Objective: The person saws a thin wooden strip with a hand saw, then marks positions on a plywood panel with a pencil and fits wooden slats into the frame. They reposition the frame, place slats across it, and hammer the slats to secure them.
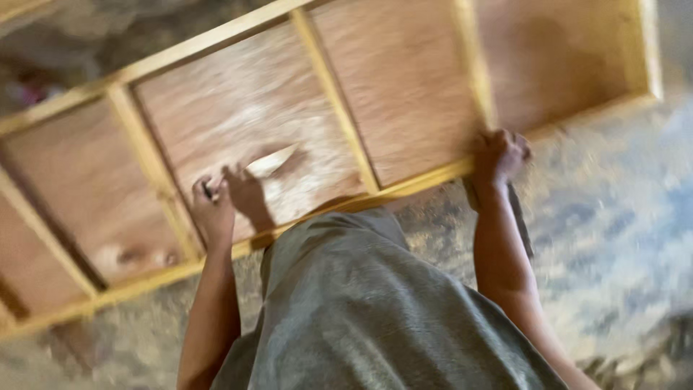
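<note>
Bottom centre: grey shirt (361, 310), blurred. Left hand (213, 209), lower left of centre, fist closed around a small dark tool (208, 191); its kind is unclear. Right hand (499, 155), right of centre, fingers clamped on the near rail of a wooden frame (419, 180). The frame runs tilted across the upper frame, pale slats dividing brown plywood panels (245, 108). Hands well apart. Mottled ground (613, 238) at right. No packages or labels legible.
</note>
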